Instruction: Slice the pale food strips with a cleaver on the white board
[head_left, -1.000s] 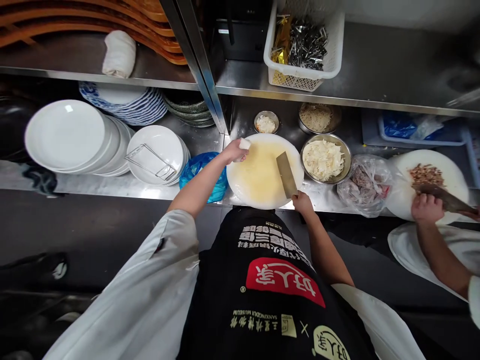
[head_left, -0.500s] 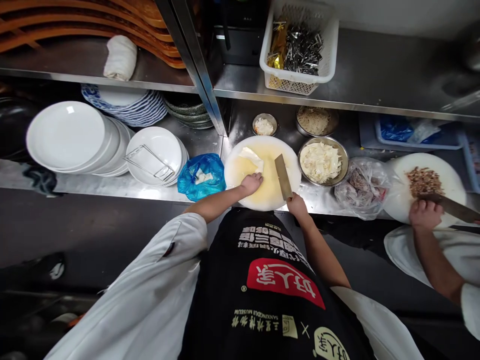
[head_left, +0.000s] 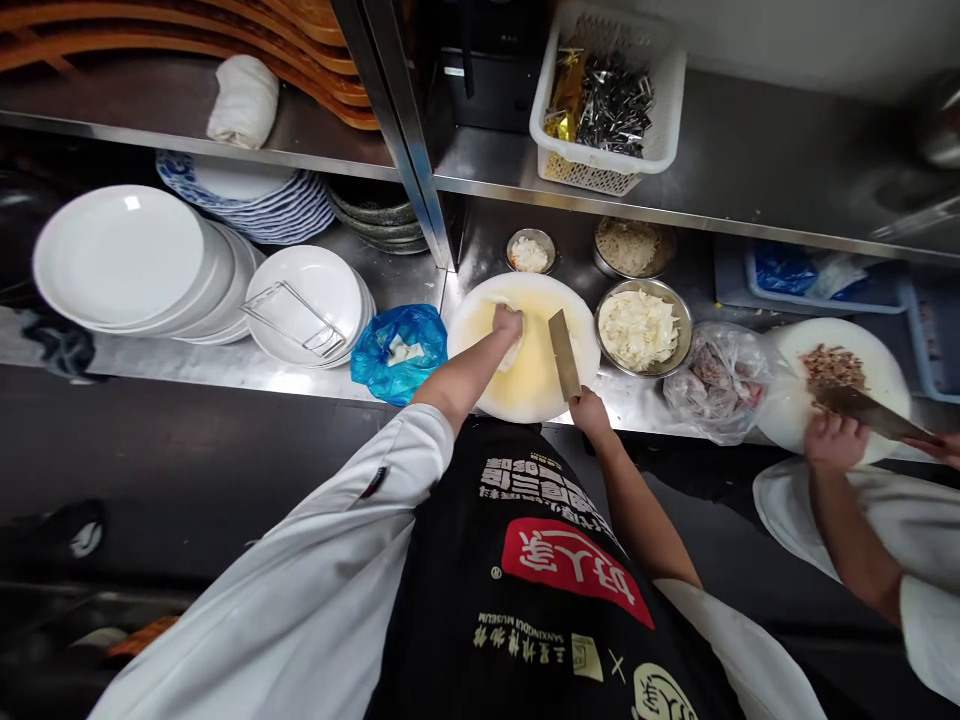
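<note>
Pale sheet on the board's left half, left hand right over it
Can't tell its long axis or if that hand's pinching; right hand grips the cleaver further right.

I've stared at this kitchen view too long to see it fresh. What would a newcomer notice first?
Probably the broad cleaver in the right hand, its blade over the round white board, with the left hand at a pale piece of food there. Next, perhaps, the bright blue bag just left of the board, and the red logo on the black apron.
</note>
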